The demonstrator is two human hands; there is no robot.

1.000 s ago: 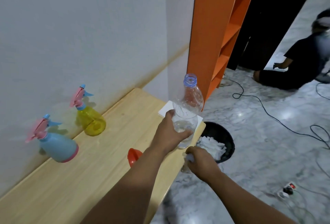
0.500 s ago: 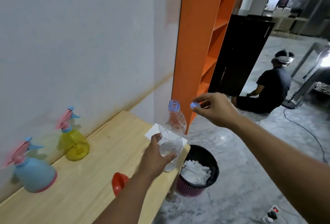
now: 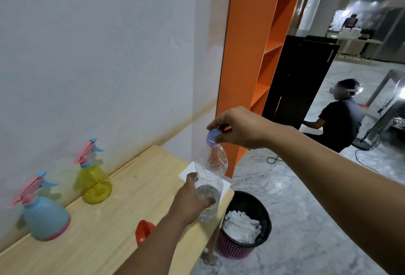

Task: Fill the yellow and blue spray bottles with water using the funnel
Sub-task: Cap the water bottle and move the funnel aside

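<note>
We grip the clear water bottle [image 3: 209, 185] with our left hand [image 3: 190, 203], its fingers curled round the lower body, holding it upright at the table [image 3: 114, 213] edge. Our right hand [image 3: 237, 129] pinches the blue cap [image 3: 213, 135] between thumb and fingers, right at the bottle's mouth. The yellow spray bottle [image 3: 94, 178] and blue spray bottle [image 3: 45, 215] stand by the wall, well apart from our fingers, and the red funnel [image 3: 142, 231] lies just beside our left forearm.
</note>
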